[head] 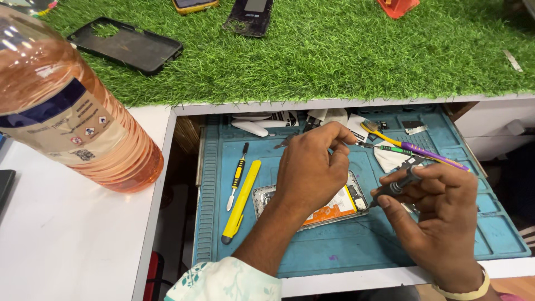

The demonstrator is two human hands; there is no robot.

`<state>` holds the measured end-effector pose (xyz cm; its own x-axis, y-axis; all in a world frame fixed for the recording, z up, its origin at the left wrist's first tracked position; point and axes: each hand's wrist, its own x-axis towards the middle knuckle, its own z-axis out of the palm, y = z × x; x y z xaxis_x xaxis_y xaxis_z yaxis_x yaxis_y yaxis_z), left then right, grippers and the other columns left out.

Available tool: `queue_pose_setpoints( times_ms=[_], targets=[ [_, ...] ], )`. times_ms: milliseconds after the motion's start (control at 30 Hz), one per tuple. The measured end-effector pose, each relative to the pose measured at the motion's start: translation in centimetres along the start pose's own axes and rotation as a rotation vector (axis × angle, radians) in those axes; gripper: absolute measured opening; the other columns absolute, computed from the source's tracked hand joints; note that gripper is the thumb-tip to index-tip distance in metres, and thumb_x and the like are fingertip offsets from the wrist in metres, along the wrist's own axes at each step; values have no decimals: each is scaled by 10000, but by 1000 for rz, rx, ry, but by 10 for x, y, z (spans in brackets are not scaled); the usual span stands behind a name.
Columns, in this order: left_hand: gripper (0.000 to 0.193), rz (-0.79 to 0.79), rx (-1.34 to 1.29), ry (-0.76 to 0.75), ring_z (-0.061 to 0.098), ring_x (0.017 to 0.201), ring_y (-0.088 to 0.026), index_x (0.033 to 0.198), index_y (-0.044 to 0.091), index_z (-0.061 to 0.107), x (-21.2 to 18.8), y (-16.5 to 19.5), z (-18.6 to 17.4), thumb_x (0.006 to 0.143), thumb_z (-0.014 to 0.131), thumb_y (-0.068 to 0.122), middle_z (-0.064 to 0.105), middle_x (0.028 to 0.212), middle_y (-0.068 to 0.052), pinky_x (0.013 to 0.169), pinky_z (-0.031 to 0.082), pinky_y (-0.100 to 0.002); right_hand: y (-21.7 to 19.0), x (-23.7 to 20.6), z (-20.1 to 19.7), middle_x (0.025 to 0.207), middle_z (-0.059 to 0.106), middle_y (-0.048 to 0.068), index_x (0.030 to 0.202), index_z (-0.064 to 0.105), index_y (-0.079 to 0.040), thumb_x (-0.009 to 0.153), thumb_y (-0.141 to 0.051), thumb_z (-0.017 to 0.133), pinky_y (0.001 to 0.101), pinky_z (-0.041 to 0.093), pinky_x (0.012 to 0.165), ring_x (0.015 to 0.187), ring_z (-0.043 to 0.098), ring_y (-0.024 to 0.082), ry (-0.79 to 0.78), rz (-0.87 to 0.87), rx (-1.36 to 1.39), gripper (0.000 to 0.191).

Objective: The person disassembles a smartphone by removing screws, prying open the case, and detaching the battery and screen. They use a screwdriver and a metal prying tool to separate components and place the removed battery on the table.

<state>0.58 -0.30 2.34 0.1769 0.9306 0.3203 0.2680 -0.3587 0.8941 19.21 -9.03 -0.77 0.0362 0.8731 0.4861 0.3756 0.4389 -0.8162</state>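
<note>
Blue mat (345, 251) — 1 opened phone (334, 209), 2 hands: left (312, 170) w/ tweezers (285, 142), right (432, 198).

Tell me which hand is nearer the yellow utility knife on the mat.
Left. The left hand is over the opened phone, just right of the yellow utility knife; the right hand is farther right, holding a dark tool.

A blue mat (334, 251), green turf (334, 50), a yellow knife (241, 202), an orange-tinted bottle (67, 111) and a white tabletop (67, 245) are seen.
</note>
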Motion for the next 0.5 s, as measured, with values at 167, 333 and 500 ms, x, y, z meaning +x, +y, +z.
queue_pose_setpoints(
  times_ms=[167, 333, 500],
  targets=[
    [178, 5, -2, 2, 720, 625, -188, 983, 83, 720, -1, 0, 0, 840, 618, 56, 752, 780, -65, 602, 558, -343, -1, -2, 0, 1162, 661, 200, 1292, 319, -78, 843, 106, 694, 309, 630, 829, 996, 751, 228, -22, 15, -25, 614],
    [177, 30, 0, 9, 739, 667, -193, 984, 80, 718, -2, 1, -1, 843, 614, 54, 754, 789, -67, 629, 568, -345, -7, -2, 1, 1121, 684, 186, 1280, 331, -76, 844, 94, 710, 299, 632, 809, 972, 758, 219, -4, -10, -98, 602],
    [180, 11, -2, -1, 742, 663, -193, 984, 78, 718, -2, 3, -1, 844, 608, 54, 756, 786, -67, 625, 569, -347, -3, -4, -1, 1102, 677, 185, 1286, 337, -71, 834, 95, 727, 306, 634, 845, 976, 748, 212, -20, -43, -60, 620]
  ],
)
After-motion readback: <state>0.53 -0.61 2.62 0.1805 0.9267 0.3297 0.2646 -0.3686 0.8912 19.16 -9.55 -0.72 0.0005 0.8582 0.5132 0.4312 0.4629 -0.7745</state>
